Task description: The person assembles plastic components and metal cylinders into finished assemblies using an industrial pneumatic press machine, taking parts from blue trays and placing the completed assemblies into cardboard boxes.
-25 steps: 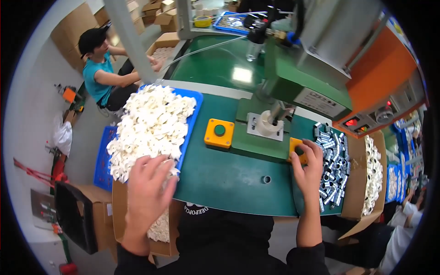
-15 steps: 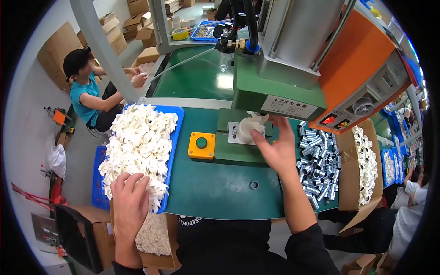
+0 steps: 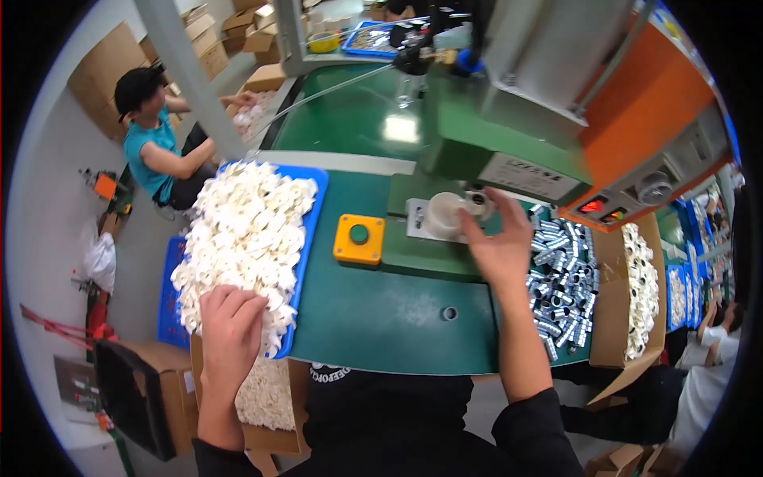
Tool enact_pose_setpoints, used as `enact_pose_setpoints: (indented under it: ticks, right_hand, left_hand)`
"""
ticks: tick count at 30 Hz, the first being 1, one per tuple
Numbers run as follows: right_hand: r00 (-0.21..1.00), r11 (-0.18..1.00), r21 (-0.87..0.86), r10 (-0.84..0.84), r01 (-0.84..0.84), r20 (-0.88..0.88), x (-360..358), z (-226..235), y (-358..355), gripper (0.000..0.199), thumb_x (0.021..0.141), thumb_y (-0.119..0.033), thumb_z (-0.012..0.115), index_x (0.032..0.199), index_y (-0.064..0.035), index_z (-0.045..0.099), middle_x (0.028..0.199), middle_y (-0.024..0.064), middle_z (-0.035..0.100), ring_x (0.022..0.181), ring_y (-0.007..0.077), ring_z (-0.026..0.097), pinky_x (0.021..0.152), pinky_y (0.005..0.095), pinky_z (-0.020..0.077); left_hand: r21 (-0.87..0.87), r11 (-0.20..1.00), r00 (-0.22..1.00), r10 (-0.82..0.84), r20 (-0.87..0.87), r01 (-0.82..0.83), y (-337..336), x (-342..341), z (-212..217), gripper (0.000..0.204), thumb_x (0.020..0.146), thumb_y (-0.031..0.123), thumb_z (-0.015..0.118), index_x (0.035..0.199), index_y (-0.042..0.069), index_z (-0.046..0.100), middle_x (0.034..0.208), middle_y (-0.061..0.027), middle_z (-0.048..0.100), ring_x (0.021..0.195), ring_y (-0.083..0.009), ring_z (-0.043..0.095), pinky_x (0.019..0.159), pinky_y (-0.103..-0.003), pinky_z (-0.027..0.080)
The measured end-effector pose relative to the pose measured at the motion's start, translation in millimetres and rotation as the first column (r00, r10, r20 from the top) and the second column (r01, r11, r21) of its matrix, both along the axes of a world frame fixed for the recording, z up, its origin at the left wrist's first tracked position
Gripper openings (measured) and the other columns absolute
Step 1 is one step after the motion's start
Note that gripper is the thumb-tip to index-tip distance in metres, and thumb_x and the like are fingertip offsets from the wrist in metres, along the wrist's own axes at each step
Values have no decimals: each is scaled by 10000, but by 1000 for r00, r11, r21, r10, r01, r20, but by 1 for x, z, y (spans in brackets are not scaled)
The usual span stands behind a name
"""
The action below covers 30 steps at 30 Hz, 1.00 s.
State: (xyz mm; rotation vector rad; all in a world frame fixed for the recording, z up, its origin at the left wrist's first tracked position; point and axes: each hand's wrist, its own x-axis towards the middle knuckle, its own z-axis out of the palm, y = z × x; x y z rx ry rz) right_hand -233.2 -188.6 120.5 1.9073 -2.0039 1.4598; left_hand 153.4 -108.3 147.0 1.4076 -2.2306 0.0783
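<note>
My right hand (image 3: 507, 242) is at the press, its thumb and fingers closed about a small white plastic part (image 3: 479, 205) that has a dark opening. This part is beside the round white holder (image 3: 445, 215) on the metal plate, below the green press head (image 3: 509, 155). My left hand (image 3: 232, 322) rests at the near edge of a heap of white plastic parts (image 3: 246, 226) in a blue tray (image 3: 316, 199). Its fingers are bent and pressed together; whatever is between them is hidden.
A yellow box with a green button (image 3: 359, 241) stands left of the press. Shiny metal tubes (image 3: 564, 278) are heaped to its right, beside a cardboard box (image 3: 610, 294) of white parts. One loose ring (image 3: 450, 313) lies in front. A person (image 3: 163, 147) sits at far left.
My left hand's fingers have drawn together at the heap. My right hand has pulled back slightly to the right from the holder, with the white part. The view has shifted a little.
</note>
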Motion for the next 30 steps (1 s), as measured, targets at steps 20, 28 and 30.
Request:
enact_pose_setpoints:
  ticks: [20,28,30]
  right_hand:
    - [414,572,-242,-771,783,-484,-307,9,190,592,986,-279,731,1430,71,559,1392,260,617,1269,370,597,1099,440,447]
    - [900,929,-203,-355,310,-253,-146,-21,159,397,877,-25,730,1265,23,660,1299,203,632,1235,371,584,1092,467,437]
    - [961,990,-102,-123,100,-246,-98,-23,151,412,821,-25,743,1223,17,664,1278,204,626,1219,384,582,1060,482,443]
  left_hand:
    - [-185,972,870,-214,-445,145,-42,-103,-1,184,802,-83,772,945,15,710,951,-127,708,884,-311,661,803,-382,523]
    - [-355,921,747,-347,-568,159,-103,-214,-37,175,786,-56,776,930,26,719,962,-89,720,907,-301,657,808,-399,523]
    - [-312,931,741,-344,-577,190,-106,-218,-40,178,782,-58,772,928,29,718,971,-77,719,914,-297,652,810,-405,524]
